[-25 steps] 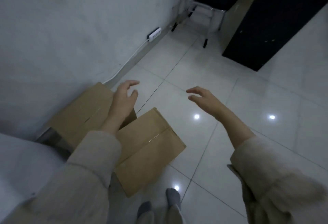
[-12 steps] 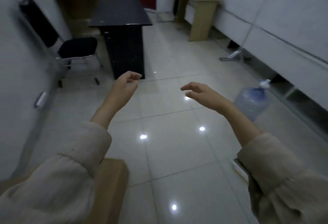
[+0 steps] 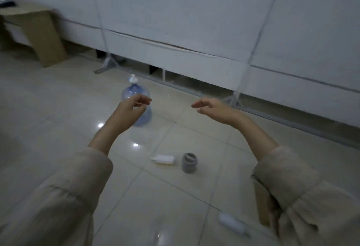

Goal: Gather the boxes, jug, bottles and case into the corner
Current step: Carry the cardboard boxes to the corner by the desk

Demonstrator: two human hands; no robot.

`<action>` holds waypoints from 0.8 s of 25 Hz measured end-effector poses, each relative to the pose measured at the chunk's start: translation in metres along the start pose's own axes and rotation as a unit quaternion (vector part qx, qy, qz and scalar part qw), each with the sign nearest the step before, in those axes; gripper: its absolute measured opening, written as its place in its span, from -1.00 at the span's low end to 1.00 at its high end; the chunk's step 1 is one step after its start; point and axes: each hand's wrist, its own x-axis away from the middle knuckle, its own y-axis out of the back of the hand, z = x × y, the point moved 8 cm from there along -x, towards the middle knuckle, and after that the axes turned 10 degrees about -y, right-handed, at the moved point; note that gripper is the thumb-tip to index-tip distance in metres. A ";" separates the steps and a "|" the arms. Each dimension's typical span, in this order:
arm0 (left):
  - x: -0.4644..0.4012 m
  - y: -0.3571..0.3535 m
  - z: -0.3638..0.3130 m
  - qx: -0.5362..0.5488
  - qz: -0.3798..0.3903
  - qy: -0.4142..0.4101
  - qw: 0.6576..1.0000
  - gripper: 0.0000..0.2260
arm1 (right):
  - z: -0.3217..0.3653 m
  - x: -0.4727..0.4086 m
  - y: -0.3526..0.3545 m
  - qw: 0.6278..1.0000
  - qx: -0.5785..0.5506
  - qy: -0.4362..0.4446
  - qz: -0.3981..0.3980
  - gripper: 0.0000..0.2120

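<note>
A clear blue water jug with a white pump top stands upright on the tiled floor, partly behind my left hand. A small white bottle lies on its side nearer to me, and a grey round case stands just right of it. Another white bottle lies at the lower right beside a brown box, mostly hidden by my right sleeve. My right hand is raised with fingers apart. Both hands hold nothing and hover above the floor.
A white partition wall with metal feet runs along the far side. A wooden desk stands at the far left. Glossy floor tiles spread between me and the wall.
My view has swung right, away from the boxes by the left wall and the black desk and chair, onto the jug, bottles and case. Both hands stay raised and empty.
</note>
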 end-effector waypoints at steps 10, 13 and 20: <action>-0.103 -0.257 -0.113 0.075 0.258 -0.151 0.951 -0.82 | -0.227 0.123 0.130 0.948 -0.114 -0.232 -0.186 -0.74; -0.126 -0.299 -0.132 0.084 0.292 -0.171 0.937 -0.81 | -0.264 0.152 0.146 0.921 -0.134 -0.283 -0.232 -0.75; -0.124 -0.404 -0.174 0.102 0.379 -0.220 0.893 -0.80 | -0.346 0.202 0.142 0.842 -0.232 -0.376 -0.309 -0.74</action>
